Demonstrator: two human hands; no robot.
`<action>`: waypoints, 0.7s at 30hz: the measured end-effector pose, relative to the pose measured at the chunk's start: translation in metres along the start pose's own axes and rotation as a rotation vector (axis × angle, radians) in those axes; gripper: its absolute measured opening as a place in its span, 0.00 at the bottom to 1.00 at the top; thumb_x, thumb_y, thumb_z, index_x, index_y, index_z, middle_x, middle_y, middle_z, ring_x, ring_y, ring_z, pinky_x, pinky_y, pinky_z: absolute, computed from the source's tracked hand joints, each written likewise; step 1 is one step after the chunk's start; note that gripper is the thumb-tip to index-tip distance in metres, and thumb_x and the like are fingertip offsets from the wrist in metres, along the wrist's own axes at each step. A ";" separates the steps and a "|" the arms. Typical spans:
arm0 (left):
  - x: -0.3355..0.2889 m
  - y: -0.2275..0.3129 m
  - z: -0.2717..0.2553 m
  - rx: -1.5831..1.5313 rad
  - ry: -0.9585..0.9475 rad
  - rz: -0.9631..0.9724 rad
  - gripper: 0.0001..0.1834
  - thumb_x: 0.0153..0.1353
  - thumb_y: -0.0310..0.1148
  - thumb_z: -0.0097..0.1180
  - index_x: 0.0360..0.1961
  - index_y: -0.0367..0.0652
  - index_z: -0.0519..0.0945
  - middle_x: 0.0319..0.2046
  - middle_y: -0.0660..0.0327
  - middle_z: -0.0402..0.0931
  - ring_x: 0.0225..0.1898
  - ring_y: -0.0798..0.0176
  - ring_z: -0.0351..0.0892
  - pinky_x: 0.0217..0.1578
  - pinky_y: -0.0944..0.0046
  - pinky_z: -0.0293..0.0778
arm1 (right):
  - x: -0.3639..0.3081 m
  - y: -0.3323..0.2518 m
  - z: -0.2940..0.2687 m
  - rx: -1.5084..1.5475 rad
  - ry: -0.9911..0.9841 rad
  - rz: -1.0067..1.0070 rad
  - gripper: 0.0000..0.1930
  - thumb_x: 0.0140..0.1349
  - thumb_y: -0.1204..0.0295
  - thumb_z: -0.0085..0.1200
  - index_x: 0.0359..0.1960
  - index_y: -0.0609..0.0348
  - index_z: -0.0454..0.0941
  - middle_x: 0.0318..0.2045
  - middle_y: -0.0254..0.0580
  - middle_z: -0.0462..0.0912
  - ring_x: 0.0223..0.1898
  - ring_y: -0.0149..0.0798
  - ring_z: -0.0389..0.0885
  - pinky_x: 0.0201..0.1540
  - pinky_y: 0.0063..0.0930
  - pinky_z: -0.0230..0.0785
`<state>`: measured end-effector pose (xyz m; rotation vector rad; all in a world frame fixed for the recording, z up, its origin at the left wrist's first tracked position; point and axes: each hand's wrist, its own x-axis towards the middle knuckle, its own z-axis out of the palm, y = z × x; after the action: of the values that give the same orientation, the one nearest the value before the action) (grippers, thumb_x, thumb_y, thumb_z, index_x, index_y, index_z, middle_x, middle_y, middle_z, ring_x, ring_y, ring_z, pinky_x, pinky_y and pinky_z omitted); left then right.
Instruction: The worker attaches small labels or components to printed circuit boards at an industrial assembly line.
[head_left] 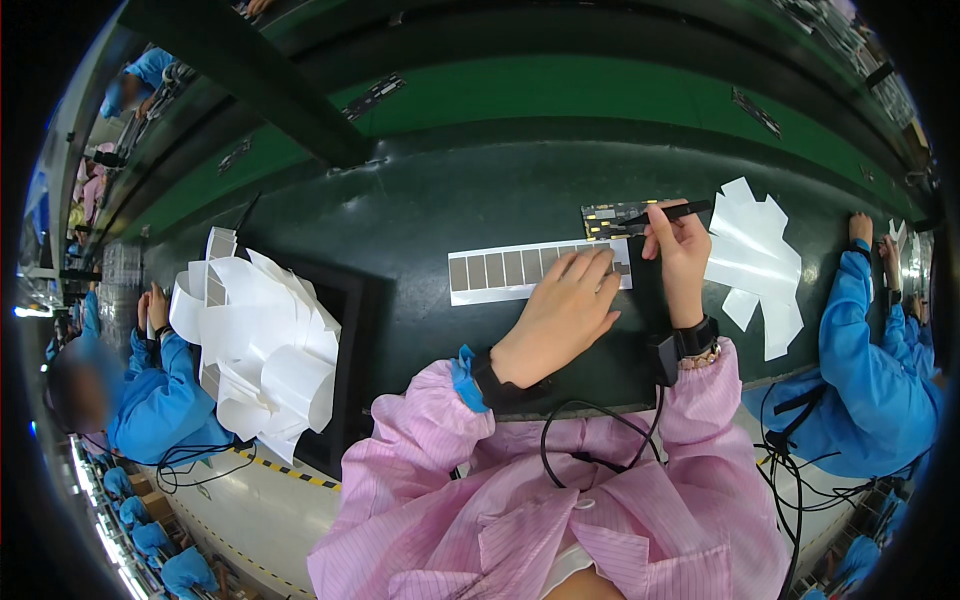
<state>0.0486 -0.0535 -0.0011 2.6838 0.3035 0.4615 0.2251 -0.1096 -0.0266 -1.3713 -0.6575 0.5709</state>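
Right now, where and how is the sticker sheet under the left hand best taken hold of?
Probably pinch the sticker sheet at its left short edge, coming from the left: it lies flat, that end is uncovered, and the left hand rests over its right part.

I make out a pink smock [430, 530] with fine darker stripes and a dark green tabletop [420, 200]. On my feed the sheet [505, 270] reads white with a row of grey-brown rectangles, the circuit board [602, 222] dark with gold patches, the slim tool [685, 210] black.
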 end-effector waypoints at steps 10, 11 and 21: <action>-0.001 -0.009 0.004 0.001 0.022 -0.083 0.28 0.51 0.34 0.64 0.51 0.34 0.69 0.59 0.43 0.61 0.63 0.45 0.62 0.60 0.53 0.63 | -0.004 0.008 0.016 -0.083 -0.036 -0.008 0.06 0.64 0.74 0.55 0.36 0.65 0.76 0.22 0.33 0.77 0.17 0.22 0.71 0.20 0.15 0.60; -0.001 -0.009 0.004 0.002 0.016 -0.084 0.28 0.51 0.34 0.64 0.52 0.34 0.68 0.60 0.43 0.61 0.63 0.44 0.62 0.60 0.54 0.63 | -0.004 0.009 0.016 -0.089 -0.042 -0.007 0.06 0.64 0.74 0.55 0.36 0.65 0.76 0.22 0.33 0.77 0.17 0.22 0.71 0.19 0.15 0.60; -0.001 -0.009 0.003 -0.008 0.014 -0.088 0.28 0.51 0.33 0.64 0.52 0.34 0.69 0.60 0.43 0.61 0.63 0.45 0.61 0.60 0.54 0.64 | -0.003 0.010 0.020 -0.120 -0.019 -0.013 0.05 0.63 0.76 0.56 0.34 0.67 0.77 0.19 0.31 0.76 0.17 0.20 0.69 0.18 0.15 0.59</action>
<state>0.0471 -0.0470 -0.0075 2.6482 0.4204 0.4535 0.2094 -0.0967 -0.0352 -1.4736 -0.7254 0.5415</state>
